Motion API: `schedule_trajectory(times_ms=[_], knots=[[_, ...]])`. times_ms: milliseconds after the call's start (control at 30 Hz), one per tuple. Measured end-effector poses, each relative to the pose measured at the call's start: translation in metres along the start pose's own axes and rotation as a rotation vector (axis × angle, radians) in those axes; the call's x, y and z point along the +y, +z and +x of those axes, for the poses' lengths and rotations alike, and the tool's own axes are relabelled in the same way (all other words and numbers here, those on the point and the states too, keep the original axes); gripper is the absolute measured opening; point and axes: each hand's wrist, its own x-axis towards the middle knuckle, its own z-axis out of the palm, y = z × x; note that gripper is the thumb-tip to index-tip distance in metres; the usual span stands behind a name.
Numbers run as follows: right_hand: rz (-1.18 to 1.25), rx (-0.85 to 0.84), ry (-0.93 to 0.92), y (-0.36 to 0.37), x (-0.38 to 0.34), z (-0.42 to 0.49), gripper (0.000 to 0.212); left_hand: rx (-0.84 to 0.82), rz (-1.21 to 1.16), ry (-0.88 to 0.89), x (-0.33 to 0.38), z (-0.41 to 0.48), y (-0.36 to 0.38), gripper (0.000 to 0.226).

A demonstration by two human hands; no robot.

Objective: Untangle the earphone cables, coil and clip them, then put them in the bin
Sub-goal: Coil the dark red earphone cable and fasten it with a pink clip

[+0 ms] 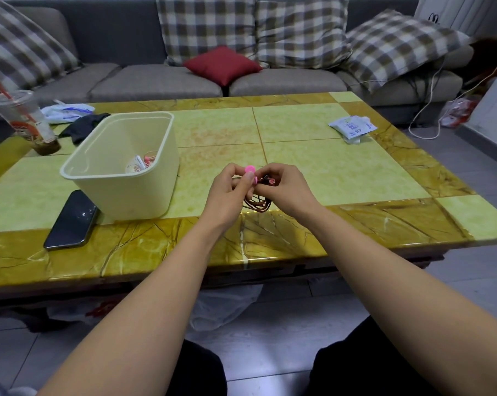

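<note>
Both hands meet above the near middle of the table. My left hand (227,190) pinches a pink clip (251,173) at its fingertips. Next to it, my right hand (284,190) grips a coil of brown earphone cable (258,205), whose loops hang below the two hands just over the table. The clip sits at the top of the coil, between the hands. A cream plastic bin (118,164) stands to the left of my hands. Inside it lie coiled earphones (141,164) in white and pink.
A black phone (71,220) lies at the bin's near left corner. A plastic cup (24,121) with a straw, a black cloth (83,127) and a white packet (66,112) are at the far left. A tissue pack (352,127) lies far right. A sofa stands behind the table (341,167).
</note>
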Motion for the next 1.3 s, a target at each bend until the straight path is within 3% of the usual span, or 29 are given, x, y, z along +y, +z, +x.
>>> schedule_trajectory(times_ms=[200, 400, 600, 733, 900, 1300], knots=[[0.226, -0.077, 0.058, -0.004, -0.008, -0.006, 0.017, 0.038, -0.001, 0.000, -0.002, 0.001, -0.002, 0.014], [0.529, -0.230, 0.326, -0.011, -0.010, -0.002, 0.030, -0.003, -0.025, -0.027, 0.000, -0.002, -0.006, 0.020], [0.591, -0.149, 0.496, -0.010, -0.006, 0.001, 0.013, -0.084, -0.023, -0.059, 0.002, -0.005, -0.001, 0.023], [0.665, -0.055, 0.408, -0.011, -0.003, 0.004, 0.010, -0.002, -0.064, -0.094, 0.002, -0.003, -0.002, 0.015], [0.518, -0.126, 0.216, -0.012, -0.002, 0.001, 0.009, 0.043, -0.054, -0.155, 0.000, -0.001, -0.004, 0.017], [0.372, -0.085, 0.173, -0.014, 0.000, -0.001, 0.014, -0.063, 0.107, -0.055, -0.002, -0.005, -0.004, 0.015]])
